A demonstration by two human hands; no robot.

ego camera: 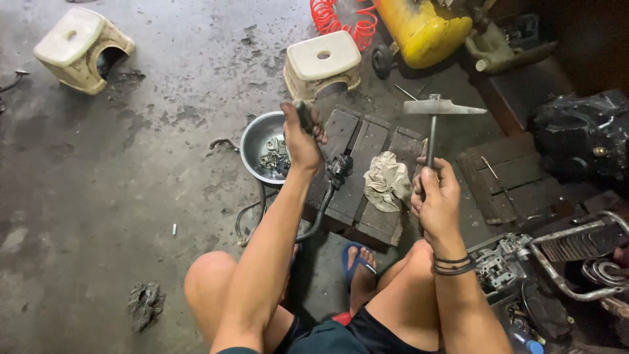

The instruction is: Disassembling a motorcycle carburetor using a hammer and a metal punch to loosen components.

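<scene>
My left hand [301, 134] grips the black rubber end of a curved dark metal bar [325, 196], which stands up from the wooden block [367, 177] with a small black fitting [340, 167] partway along it. Raised above that block is a metal hammer [444, 107], its thin handle held in my right hand [438, 200]. A crumpled dirty rag [386, 180] lies on the block between my two hands. My knees and a foot in a blue sandal [359, 262] are below.
A metal bowl [252, 141] with small metal parts sits left of the block. Two pale plastic stools [322, 63] [82, 46] stand behind, with a yellow tank [422, 26] and red coiled hose [341, 16]. Engine parts [576, 134] and a metal frame [563, 255] crowd the right.
</scene>
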